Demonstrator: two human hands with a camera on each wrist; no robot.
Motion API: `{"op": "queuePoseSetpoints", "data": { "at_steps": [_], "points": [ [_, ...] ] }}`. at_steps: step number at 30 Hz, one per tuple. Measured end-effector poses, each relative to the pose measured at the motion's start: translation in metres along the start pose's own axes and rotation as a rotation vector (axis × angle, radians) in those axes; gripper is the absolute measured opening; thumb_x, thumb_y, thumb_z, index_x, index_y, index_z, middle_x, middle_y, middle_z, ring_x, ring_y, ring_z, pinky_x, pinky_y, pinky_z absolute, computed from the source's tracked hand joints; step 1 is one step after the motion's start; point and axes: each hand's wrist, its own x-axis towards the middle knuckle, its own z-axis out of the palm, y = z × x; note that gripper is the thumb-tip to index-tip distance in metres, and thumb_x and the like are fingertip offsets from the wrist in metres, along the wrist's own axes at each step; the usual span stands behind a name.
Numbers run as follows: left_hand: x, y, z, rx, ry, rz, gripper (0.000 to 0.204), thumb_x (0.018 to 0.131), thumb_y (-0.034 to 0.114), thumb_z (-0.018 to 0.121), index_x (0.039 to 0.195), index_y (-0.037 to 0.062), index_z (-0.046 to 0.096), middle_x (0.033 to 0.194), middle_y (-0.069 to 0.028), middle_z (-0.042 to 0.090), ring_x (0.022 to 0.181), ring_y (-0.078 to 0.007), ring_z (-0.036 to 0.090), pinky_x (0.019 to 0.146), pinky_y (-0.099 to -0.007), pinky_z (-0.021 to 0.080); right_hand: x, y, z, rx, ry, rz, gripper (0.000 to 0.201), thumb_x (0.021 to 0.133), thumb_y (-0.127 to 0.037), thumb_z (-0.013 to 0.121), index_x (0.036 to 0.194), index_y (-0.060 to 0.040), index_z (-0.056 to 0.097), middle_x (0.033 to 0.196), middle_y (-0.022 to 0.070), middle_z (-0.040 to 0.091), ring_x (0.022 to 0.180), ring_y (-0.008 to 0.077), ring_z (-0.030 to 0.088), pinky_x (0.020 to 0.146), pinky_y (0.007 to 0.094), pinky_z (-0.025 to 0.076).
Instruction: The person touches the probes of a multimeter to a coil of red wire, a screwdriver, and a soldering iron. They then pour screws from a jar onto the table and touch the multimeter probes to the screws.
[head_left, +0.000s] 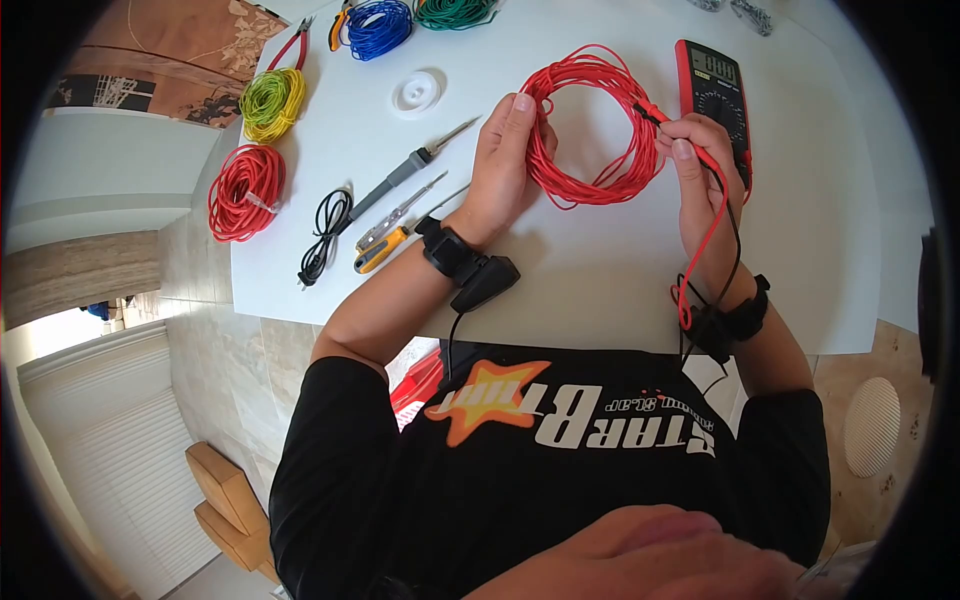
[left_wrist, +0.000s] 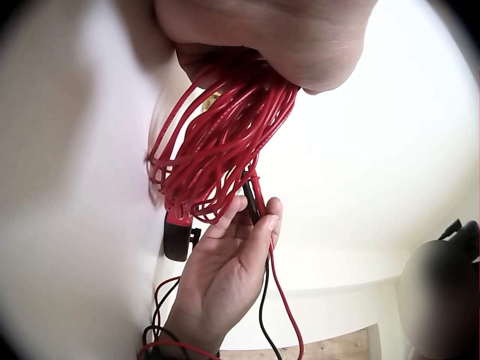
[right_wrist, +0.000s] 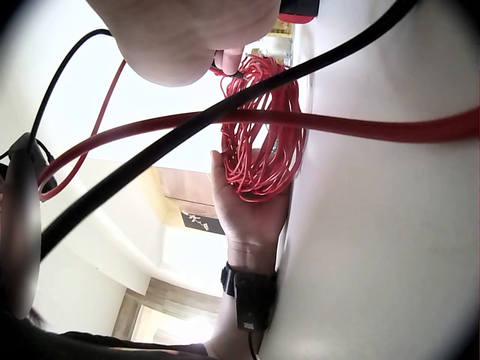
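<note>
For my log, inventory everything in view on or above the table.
held coil: 1, red, left hand
probes: 2, red and black, right hand
multimeter: 1, red-black, beyond right hand
other coils: at least 4, red, yellow-green, blue, green, left, far edges
pliers: 1, red, far left
tool: 1, orange-black, beside blue coil
soldering iron: 1, grey-black, left
spool: 1, white, beyond iron
screwdrivers: 2, clear, yellow, beside iron
bundles: 2, grey, far edge
table: 1, white, beneath
wrist cameras: 2, black, wrists
hands: 2, bare, over table

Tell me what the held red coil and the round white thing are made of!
Red coil: probably slightly shiny plastic-coated wire; its strands bend smoothly and catch light, core unclear. Round white thing: likely smooth, hard plastic, from its clean, even rim.
</note>
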Motion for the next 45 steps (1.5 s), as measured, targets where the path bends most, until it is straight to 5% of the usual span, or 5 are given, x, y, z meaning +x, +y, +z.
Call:
{"op": "queuePoseSetpoints", "data": {
  "at_steps": [45],
  "points": [
    [-0.0017,0.0004,0.0012,-0.065,-0.01,-0.024,0.037,0.103,0.038,0.043,0.1,0.003,0.054,0.071,-0.0009,0.051,0.062,-0.008,0.046,0.055,-0.0232,0.038,0.0006,0.0008,0.0008,0.062,-0.045,0.044,0.02,0.101,-0.012,0.047,0.111,0.0022,0.057,0.112,0.0095,0.051,0.099,0.0182,0.059,0.091,0.0306,0.048]
  ]
}}
